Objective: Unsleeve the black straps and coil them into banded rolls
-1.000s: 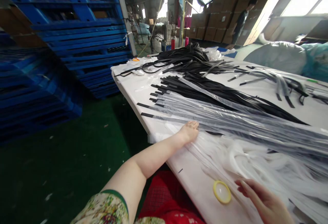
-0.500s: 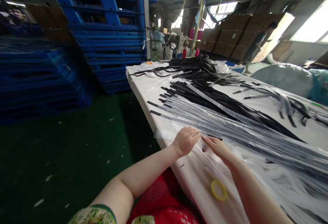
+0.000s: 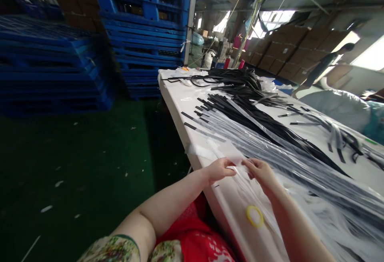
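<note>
Dark green floor [image 3: 99, 162], stacked blue pallets [image 3: 147, 42], brown cartons [image 3: 277, 56], bright windows [image 3: 370, 56]

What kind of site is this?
Probably a factory packing area or warehouse: tall stacks of blue plastic pallets, piled brown cardboard boxes, and a long white table bearing long black strips and clear plastic sleeves.

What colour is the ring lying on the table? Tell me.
Yellow; the ring shows best in the head view.

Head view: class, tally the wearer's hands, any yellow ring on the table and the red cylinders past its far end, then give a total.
Left hand and right hand: 2
Yellow ring: 1
Red cylinders: 2
Total: 5
</note>
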`<state>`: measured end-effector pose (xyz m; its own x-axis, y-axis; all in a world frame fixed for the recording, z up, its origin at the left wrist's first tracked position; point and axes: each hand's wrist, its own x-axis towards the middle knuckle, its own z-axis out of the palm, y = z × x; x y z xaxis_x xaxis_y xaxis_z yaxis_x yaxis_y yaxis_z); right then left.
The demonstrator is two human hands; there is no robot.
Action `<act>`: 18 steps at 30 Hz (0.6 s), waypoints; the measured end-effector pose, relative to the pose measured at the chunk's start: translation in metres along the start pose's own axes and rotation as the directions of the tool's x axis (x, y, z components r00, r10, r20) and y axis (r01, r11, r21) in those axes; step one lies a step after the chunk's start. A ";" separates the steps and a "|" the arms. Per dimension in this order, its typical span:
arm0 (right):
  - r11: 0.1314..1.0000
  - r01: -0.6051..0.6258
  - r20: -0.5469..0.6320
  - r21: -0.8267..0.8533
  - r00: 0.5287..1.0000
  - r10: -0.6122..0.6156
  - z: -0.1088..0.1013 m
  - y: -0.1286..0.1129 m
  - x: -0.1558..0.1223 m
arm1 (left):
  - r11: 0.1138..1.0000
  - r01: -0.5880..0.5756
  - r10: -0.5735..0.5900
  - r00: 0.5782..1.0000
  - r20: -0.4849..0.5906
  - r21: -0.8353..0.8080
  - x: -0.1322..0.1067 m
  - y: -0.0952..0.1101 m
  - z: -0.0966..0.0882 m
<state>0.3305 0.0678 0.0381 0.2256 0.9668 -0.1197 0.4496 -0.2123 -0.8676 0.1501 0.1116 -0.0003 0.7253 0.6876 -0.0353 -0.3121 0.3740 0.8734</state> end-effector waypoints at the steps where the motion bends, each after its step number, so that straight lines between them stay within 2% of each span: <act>1: 1.000 0.004 0.002 -0.019 1.000 -0.004 0.000 0.000 -0.002 | 0.998 -0.054 0.052 0.994 -0.096 -0.020 0.000 -0.002 0.003; 2: 0.999 0.012 0.007 -0.036 1.000 -0.012 0.000 0.000 -0.005 | 0.995 -0.091 0.082 0.975 -0.207 -0.033 0.000 -0.003 0.005; 3: 0.998 0.024 0.013 -0.053 1.000 -0.023 0.000 0.000 -0.007 | 0.991 -0.129 0.107 0.937 -0.333 -0.043 0.002 -0.004 0.006; 5: 0.997 0.048 0.033 -0.064 0.998 -0.046 -0.001 0.002 -0.010 | 0.980 -0.197 0.154 0.821 -0.550 -0.019 0.006 -0.003 0.004; 7: 0.982 0.121 0.100 -0.147 0.989 -0.107 -0.004 0.009 -0.012 | 0.972 -0.232 0.202 0.744 -0.637 0.037 0.009 0.002 -0.002; 9: 0.879 0.257 0.195 -0.402 0.962 -0.192 -0.009 0.024 -0.011 | 0.963 -0.250 0.247 0.684 -0.686 0.098 0.008 0.013 -0.016; 11: 0.681 0.336 0.248 -0.651 0.942 -0.229 -0.016 0.045 -0.009 | 0.954 -0.257 0.284 0.613 -0.737 0.154 -0.001 0.034 -0.039; 12: 0.599 0.331 0.236 -0.729 0.943 -0.234 -0.022 0.057 -0.007 | 0.949 -0.259 0.299 0.569 -0.766 0.178 -0.009 0.048 -0.054; 14: 0.543 0.272 0.160 -0.795 0.956 -0.245 -0.033 0.080 -0.005 | 0.938 -0.262 0.328 0.457 -0.827 0.227 -0.037 0.083 -0.089; 16: 0.483 0.236 0.100 -0.843 0.951 -0.291 -0.046 0.099 -0.003 | 0.925 -0.260 0.357 0.345 -0.868 0.277 -0.076 0.121 -0.125; 18: 0.431 0.228 0.070 -0.873 0.933 -0.353 -0.056 0.113 0.000 | 0.893 -0.266 0.430 0.271 -0.861 0.363 -0.121 0.155 -0.151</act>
<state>0.4301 0.0354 -0.0328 -0.0084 0.9869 0.1609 0.9998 0.0054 0.0194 -0.0784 0.1807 0.0657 -0.4664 0.8830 -0.0520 -0.2488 -0.0746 0.9657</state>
